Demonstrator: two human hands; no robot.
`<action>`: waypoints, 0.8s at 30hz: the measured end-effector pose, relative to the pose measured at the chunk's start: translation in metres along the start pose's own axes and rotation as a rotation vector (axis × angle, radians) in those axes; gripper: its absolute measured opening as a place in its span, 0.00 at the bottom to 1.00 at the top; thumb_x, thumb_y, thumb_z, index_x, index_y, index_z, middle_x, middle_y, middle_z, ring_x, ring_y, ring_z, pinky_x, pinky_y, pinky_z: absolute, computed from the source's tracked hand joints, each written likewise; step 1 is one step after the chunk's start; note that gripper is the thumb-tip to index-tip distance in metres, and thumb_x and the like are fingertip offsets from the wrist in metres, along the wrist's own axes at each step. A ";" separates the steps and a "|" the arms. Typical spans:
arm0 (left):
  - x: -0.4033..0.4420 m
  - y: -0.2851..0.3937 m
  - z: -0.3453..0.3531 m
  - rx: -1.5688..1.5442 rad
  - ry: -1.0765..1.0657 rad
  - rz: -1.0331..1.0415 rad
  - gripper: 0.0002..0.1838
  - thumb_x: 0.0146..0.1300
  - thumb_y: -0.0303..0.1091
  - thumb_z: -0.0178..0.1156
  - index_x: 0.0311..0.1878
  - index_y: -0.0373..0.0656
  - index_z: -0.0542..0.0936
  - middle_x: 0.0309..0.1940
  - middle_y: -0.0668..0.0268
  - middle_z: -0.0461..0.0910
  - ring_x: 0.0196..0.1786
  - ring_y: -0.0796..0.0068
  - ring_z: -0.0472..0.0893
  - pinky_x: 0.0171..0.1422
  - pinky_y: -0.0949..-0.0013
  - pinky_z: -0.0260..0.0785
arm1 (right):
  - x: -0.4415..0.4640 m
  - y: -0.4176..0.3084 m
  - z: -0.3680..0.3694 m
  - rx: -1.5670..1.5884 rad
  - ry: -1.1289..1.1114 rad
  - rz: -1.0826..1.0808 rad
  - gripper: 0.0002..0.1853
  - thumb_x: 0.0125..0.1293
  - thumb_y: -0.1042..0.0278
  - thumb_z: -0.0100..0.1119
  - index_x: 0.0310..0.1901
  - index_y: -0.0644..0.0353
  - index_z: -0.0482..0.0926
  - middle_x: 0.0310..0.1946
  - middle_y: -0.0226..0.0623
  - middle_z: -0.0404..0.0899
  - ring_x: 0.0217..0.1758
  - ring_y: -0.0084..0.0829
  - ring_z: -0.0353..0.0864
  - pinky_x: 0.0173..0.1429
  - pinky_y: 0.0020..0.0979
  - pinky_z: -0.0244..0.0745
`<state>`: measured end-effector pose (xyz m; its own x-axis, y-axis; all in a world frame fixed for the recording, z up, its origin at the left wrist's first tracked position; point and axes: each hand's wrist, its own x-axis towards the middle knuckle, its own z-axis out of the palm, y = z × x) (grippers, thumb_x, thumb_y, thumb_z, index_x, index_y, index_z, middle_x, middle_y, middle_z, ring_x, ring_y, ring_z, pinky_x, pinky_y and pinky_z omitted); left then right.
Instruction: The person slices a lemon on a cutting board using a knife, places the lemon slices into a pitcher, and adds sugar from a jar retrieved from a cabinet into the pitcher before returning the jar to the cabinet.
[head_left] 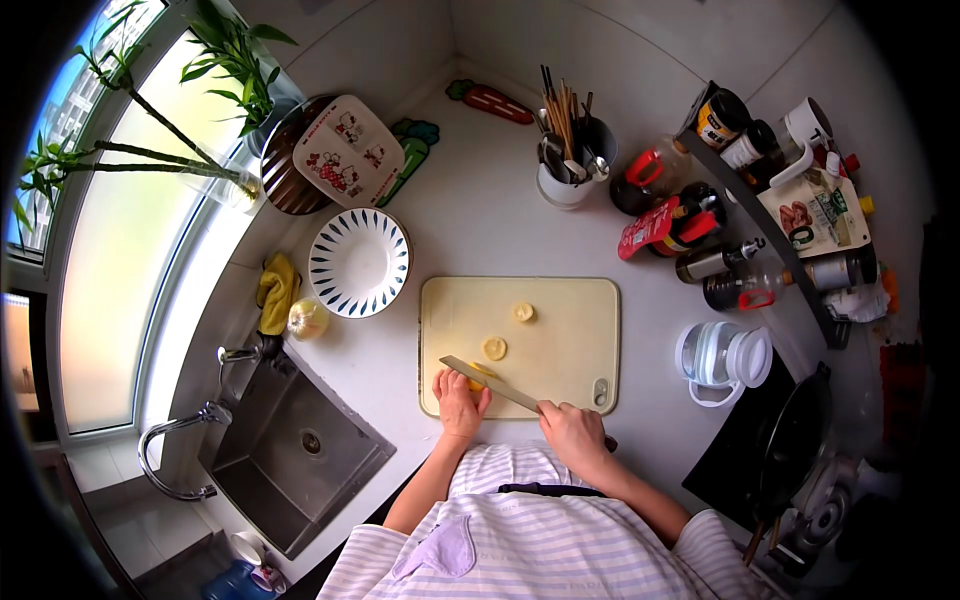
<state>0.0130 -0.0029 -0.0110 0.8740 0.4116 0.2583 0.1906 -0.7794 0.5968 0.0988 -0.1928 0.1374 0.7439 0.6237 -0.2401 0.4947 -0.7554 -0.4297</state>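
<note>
A pale yellow cutting board (560,350) lies on the white counter. Two round yellow slices rest on it, one slice (523,312) farther back and another slice (494,348) nearer. My right hand (573,435) is wrapped round the handle of a knife (505,391), whose blade points left across the board's front part. At the blade's left end, my left hand (459,402) presses its fingers on a yellow piece (480,378), mostly hidden by the blade and fingers.
A white plate with blue marks (360,262) stands back left, above the sink (300,450). Behind the board is a utensil holder (565,190). Bottles and a shelf bar (750,205) fill the right, with a clear pitcher (722,358) and a black pan (795,440) nearer.
</note>
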 end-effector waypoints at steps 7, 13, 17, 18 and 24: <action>0.000 -0.001 0.000 0.004 0.002 0.001 0.29 0.52 0.37 0.69 0.54 0.37 0.69 0.54 0.52 0.74 0.62 0.48 0.70 0.72 0.44 0.53 | -0.001 -0.003 -0.004 0.007 -0.020 0.004 0.06 0.65 0.64 0.58 0.37 0.57 0.79 0.22 0.42 0.80 0.24 0.45 0.84 0.31 0.45 0.79; -0.001 -0.002 0.002 0.030 -0.012 -0.007 0.29 0.52 0.38 0.69 0.54 0.37 0.69 0.54 0.51 0.74 0.62 0.47 0.70 0.72 0.44 0.53 | -0.001 -0.005 -0.006 0.001 -0.066 0.035 0.07 0.66 0.65 0.56 0.36 0.58 0.78 0.23 0.44 0.81 0.26 0.47 0.85 0.32 0.46 0.79; -0.003 -0.004 0.003 0.017 -0.007 -0.009 0.29 0.52 0.39 0.68 0.54 0.37 0.69 0.54 0.51 0.74 0.61 0.47 0.70 0.71 0.44 0.53 | -0.003 -0.009 -0.015 -0.025 -0.098 0.076 0.06 0.66 0.66 0.55 0.35 0.59 0.78 0.24 0.46 0.82 0.28 0.48 0.85 0.33 0.47 0.79; -0.002 -0.003 0.003 0.036 -0.008 0.004 0.29 0.52 0.39 0.69 0.54 0.37 0.69 0.53 0.52 0.74 0.61 0.48 0.70 0.71 0.45 0.53 | -0.003 -0.007 -0.014 -0.012 -0.109 0.081 0.07 0.66 0.66 0.56 0.36 0.58 0.79 0.24 0.47 0.82 0.27 0.49 0.85 0.33 0.47 0.79; 0.001 -0.001 0.002 0.074 -0.026 0.027 0.30 0.54 0.41 0.68 0.55 0.38 0.68 0.52 0.52 0.74 0.61 0.48 0.70 0.69 0.45 0.55 | 0.032 -0.018 0.008 -0.035 -0.197 0.072 0.04 0.63 0.70 0.54 0.37 0.59 0.77 0.24 0.48 0.82 0.30 0.49 0.86 0.35 0.48 0.80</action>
<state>0.0145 -0.0022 -0.0131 0.8905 0.3780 0.2532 0.1981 -0.8232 0.5321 0.1100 -0.1572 0.1304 0.6772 0.5924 -0.4363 0.4612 -0.8039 -0.3756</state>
